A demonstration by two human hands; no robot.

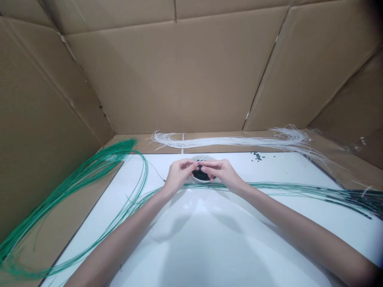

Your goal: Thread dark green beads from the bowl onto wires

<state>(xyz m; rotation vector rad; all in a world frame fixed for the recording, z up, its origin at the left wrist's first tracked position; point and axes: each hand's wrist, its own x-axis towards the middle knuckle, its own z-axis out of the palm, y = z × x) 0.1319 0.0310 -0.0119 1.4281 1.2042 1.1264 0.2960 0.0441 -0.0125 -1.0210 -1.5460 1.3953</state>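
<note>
Over a small white bowl (201, 180) filled with small black pieces (200, 174), both hands meet with fingertips nearly touching. My left hand (180, 171) is closed in a pinch, and my right hand (220, 170) pinches from the other side. A thin pale strand (203, 158) sticks up between the fingertips; which hand grips it is too small to tell. Long green strands (269, 185) run across the white board, passing beneath both wrists and beside the bowl.
A thick bundle of green strands (68, 187) curves along the left. White strands (227, 141) lie behind the board (293, 167). Small black pieces (257, 156) are scattered at its back right. Dark-ended strands (356, 199) lie at the right. Cardboard walls (179, 75) stand around.
</note>
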